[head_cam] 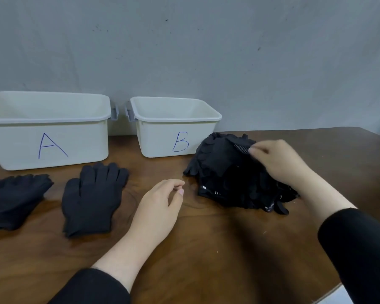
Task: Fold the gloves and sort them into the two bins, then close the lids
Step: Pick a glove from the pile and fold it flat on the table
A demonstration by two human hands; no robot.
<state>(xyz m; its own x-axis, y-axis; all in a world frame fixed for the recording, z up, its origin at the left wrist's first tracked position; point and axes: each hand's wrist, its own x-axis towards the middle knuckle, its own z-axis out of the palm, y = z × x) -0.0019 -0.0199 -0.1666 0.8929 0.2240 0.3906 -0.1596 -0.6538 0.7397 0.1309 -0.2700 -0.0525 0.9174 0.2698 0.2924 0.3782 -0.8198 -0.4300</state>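
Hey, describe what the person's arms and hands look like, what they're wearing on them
Both hands are bare: no gloves, rings, watch or bracelets show on the left hand or the right hand. Each arm wears a plain black long sleeve, the left sleeve and the right sleeve, both ending partway up the forearm, leaving wrists uncovered. No markings or logos show.

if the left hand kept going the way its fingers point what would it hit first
Probably the pile of black gloves. The left hand points up and to the right across bare table, and the pile's near edge lies next in that line, though depth is hard to judge.
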